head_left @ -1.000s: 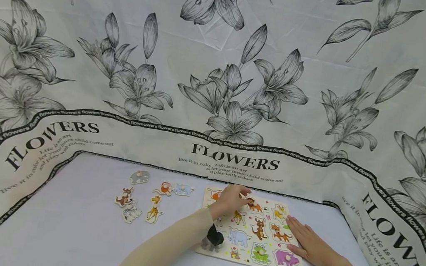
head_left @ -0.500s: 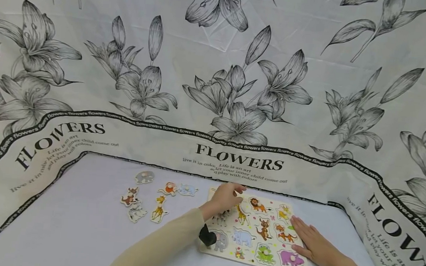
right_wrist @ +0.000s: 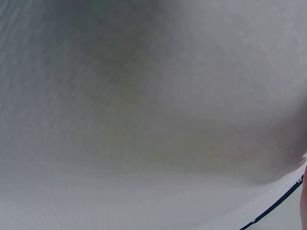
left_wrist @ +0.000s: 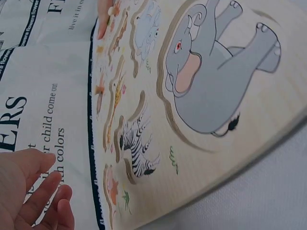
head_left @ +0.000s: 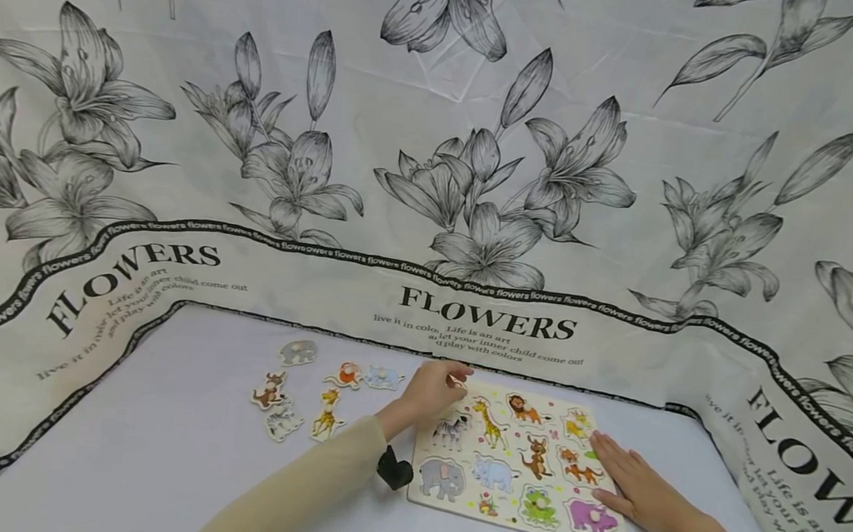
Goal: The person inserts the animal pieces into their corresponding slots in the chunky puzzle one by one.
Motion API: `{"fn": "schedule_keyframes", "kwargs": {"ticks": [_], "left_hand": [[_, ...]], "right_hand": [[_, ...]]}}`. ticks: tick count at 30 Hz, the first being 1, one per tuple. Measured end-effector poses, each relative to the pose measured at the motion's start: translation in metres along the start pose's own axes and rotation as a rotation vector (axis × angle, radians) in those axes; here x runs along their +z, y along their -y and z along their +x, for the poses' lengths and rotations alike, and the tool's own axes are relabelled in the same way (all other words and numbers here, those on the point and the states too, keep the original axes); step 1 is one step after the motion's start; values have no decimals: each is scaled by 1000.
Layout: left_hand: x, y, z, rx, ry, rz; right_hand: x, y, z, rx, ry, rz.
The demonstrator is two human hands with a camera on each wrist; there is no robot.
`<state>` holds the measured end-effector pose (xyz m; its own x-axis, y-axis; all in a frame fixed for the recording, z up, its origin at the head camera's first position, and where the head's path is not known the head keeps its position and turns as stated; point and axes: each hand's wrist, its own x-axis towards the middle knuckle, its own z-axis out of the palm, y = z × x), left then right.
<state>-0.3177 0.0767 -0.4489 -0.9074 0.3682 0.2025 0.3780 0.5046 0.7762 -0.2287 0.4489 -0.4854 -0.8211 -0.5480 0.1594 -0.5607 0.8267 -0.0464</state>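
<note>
A wooden animal puzzle board (head_left: pixel 452 509) lies on the white table. My left hand (head_left: pixel 427 393) hovers over its far left corner, fingers loosely bent; in the left wrist view the same hand (left_wrist: pixel 36 194) has nothing between thumb and fingers. My right hand (head_left: pixel 638 483) rests along the board's right edge, fingers extended. A green frog piece (head_left: pixel 540 507) and a purple hippo piece (head_left: pixel 592 518), both with knobs, sit in the board's near right part. Pictured recesses for an elephant (left_wrist: pixel 216 81) and a zebra (left_wrist: pixel 139 148) are bare.
Loose pieces lie left of the board: a grey elephant (head_left: pixel 298 353), a monkey (head_left: pixel 348 374), a blue rhino-like animal (head_left: pixel 382 376), a kangaroo (head_left: pixel 269 391), a zebra (head_left: pixel 284 420) and a giraffe (head_left: pixel 327 413). A flower-printed cloth (head_left: pixel 319 291) walls the table's back. The right wrist view is mostly blurred.
My left hand has drawn left from near the lion to the board's far left corner, uncovering the giraffe, zebra and elephant pictures. My right hand stays on the edge.
</note>
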Motion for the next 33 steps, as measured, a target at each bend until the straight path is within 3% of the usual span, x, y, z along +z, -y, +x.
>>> {"fn": "schedule_keyframes", "kwargs": {"ticks": [13,22,33], "left_hand": [[-20,17,-7,-28,-59,23],[-33,28,-19,15,-93,31],[-50,40,-29,20,-134,45]], "right_hand": [[-1,0,0,-14,-13,-21],[1,0,-1,-30,-22,-18],[-1,1,0,-20,-19,-9]]}}
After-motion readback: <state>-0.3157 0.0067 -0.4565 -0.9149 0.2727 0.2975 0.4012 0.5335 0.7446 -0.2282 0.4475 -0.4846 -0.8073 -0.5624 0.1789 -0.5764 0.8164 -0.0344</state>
